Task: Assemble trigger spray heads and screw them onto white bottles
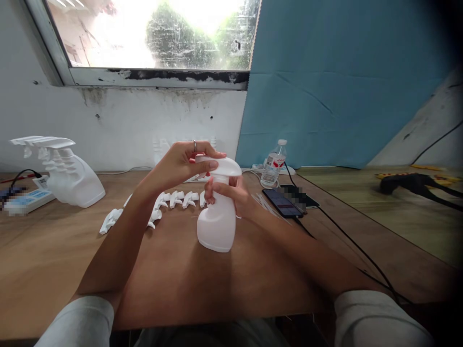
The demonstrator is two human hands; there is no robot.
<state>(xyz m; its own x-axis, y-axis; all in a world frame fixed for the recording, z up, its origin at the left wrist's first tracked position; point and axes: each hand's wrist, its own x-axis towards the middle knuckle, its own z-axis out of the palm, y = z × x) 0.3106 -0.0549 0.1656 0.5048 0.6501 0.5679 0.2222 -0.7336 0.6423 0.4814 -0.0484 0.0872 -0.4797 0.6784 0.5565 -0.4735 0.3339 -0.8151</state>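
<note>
A white spray bottle (216,226) stands upright in front of me, its trigger spray head (227,166) sitting on the neck. My left hand (188,161) is closed round the back and top of the spray head, thumb and fingers pressed to it. Just below, my right hand (235,195) grips the bottle by its neck, partly hidden behind it. A small red spot shows at the nozzle end beside my left thumb. Behind my hands and left forearm lie several loose white trigger spray heads (176,198) in rows, some of them covered by the arm.
Several assembled spray bottles (81,180) stand in a line at the left, beside a power strip (31,201). At the right are a water bottle (274,164), a phone (282,202), thin white tubes (267,205) and black cables (356,246). A wall with a window closes off the back.
</note>
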